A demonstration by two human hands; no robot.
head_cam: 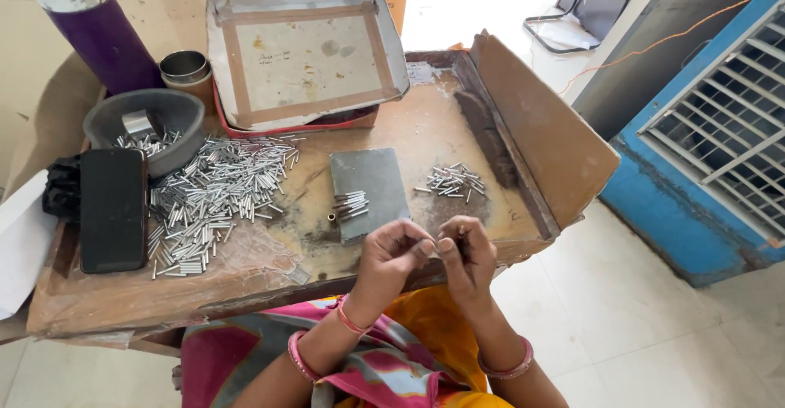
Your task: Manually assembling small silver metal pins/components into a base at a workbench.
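Both hands raised off the worktable (425,134), meeting at its near edge, roughly 6 o'clock from the grey slab (372,181). Left hand (394,253) and right hand (466,254) fingertip to fingertip, pinching something small between them; likely a small metal pin (431,242), too tiny and hidden to confirm. Long axis seemingly left-right, bridging the two pinches, but hard to tell. Left fingers narrow, thumb against forefinger; right fingers curled tight, maybe a dark bit held inside, unclear. Wrists bent inward, palms facing each other, forearms coming up from 6 o'clock over the lap, bangles on both wrists.

Small row of pins (352,205) on the slab at 11 o'clock from the left hand, near; a brass-coloured piece just at the slab's left edge. Small loose cluster of pins (451,181) at 12 o'clock from the right hand, near. Big pile of pins (214,199) at 10 o'clock, well apart, nearer the left hand. Grey bowl (147,126) with more pins and black phone (113,208) further toward 9–10 o'clock. Lidded tray (304,52) at 12 o'clock, far side.
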